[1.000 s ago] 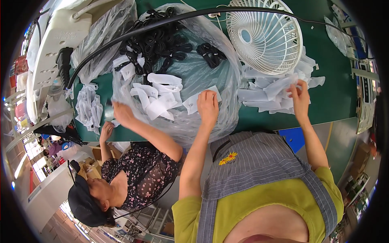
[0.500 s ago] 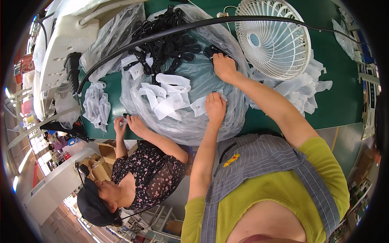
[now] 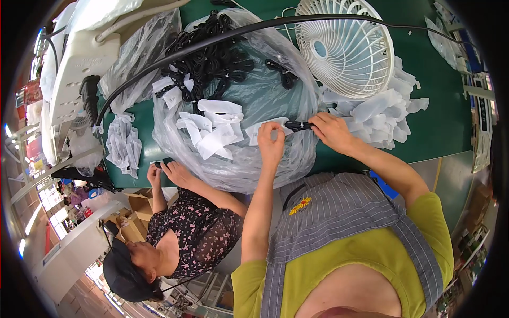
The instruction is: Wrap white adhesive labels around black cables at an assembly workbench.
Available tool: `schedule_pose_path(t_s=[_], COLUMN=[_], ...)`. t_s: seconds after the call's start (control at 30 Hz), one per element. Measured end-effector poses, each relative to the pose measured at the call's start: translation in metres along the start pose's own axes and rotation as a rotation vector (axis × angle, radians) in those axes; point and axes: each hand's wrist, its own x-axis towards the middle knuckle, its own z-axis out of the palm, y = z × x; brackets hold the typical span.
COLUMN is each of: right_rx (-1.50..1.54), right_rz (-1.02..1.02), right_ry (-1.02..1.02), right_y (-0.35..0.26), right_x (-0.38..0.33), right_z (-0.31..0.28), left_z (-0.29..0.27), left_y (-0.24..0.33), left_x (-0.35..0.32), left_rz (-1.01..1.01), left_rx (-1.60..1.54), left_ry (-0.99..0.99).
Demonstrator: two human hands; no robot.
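My left hand [image 3: 271, 142] is closed, thumb and forefinger pinching a small white plastic sleeve [image 3: 252, 131] over the near part of a big clear plastic bag [image 3: 238, 180]. In my right hand [image 3: 333, 132] is the right end of a bundled black cable [image 3: 298, 126], lying level. Its left end meets the sleeve beside my left fingers; whether it is inside I cannot tell. Further off on the clear bag lie another black cable bundle [image 3: 282, 73] and a heap of black cables [image 3: 204, 63]. Several white sleeves [image 3: 217, 130] are spread left of my left hand.
A white fan [image 3: 344, 53] stands at the far right beside a pile of white sleeves [image 3: 379, 114]. One thick black cord [image 3: 254, 31] arches across the view. To my left, a co-worker's hands [image 3: 172, 172] hold a small dark item near more sleeves [image 3: 123, 143] on the green table [image 3: 450, 106].
My right hand has come back from the far side of the clear bag toward my left hand, bringing a black cable bundle. My left hand stays at the sleeve.
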Motion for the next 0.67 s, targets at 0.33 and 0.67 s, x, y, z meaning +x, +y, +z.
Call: schedule_pose_path(t_s=[0.33,0.67], right_rx=[0.166,0.420], right_rz=[0.109,0.011], right_ry=[0.071,0.057], right_y=[-0.024,-0.058], right_x=[-0.002,-0.037], right_z=[-0.010,-0.091], left_z=[-0.004,-0.017], left_y=[0.055,0.147], left_x=[-0.011,-0.031], left_rz=[0.450,0.305], left_rx=[0.228,0.035], left_ry=[-0.017,-0.089])
